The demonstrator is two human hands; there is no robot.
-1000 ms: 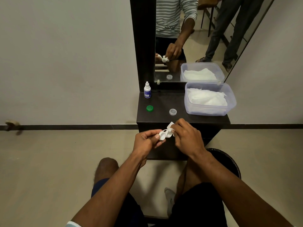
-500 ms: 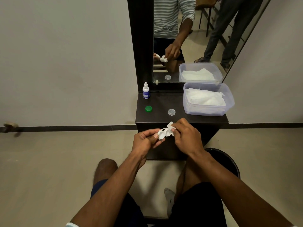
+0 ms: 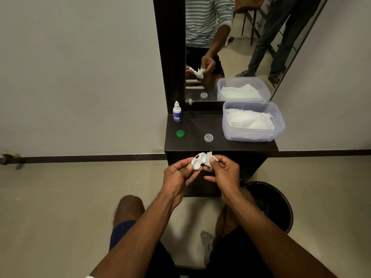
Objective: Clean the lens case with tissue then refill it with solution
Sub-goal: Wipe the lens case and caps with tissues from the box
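My left hand pinches the white lens case by its left cup, just in front of the dark vanity shelf. My right hand pinches a crumpled white tissue against the case's right cup. On the shelf lie a green cap and a clear cap. The small white solution bottle with a blue label stands upright at the shelf's back left.
A clear plastic box holding white tissues sits on the shelf's right side. A mirror rises behind it and reflects another person standing. A black bin stands on the floor by my right knee.
Both hands have turned the case a little, and the right hand's fingers have shifted the tissue on the right cup. The view has moved slightly.
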